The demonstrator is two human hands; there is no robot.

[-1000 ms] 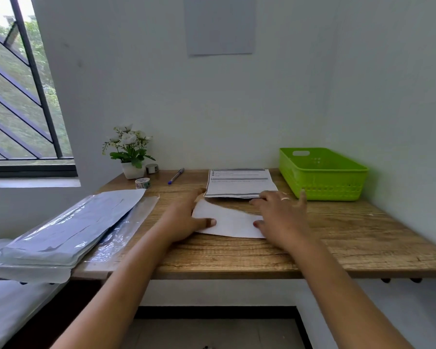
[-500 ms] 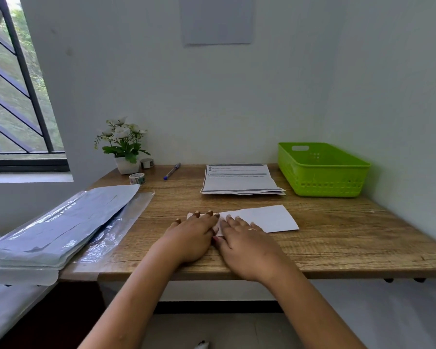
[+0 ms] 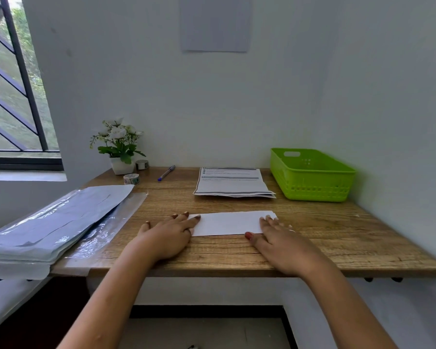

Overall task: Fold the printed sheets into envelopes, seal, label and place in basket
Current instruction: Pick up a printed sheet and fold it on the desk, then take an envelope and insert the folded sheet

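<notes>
A folded white sheet (image 3: 228,222) lies flat on the wooden desk (image 3: 312,238), blank side up. My left hand (image 3: 168,235) rests palm down on its left end, fingers spread. My right hand (image 3: 281,241) presses palm down on its right end. Neither hand grips anything. A stack of printed sheets (image 3: 233,183) sits behind the folded sheet. The green basket (image 3: 310,173) stands at the back right and looks empty. A plastic pack of envelopes (image 3: 53,222) lies at the left, hanging over the desk edge.
A blue pen (image 3: 166,173), two tape rolls (image 3: 131,178) and a white flower pot (image 3: 121,165) stand at the back left. Walls close off the back and right. A barred window (image 3: 13,96) is at the left.
My hands were together at the sheet's left end half a second ago. The right hand has slid along it to the right end. The sheet now lies straight.
</notes>
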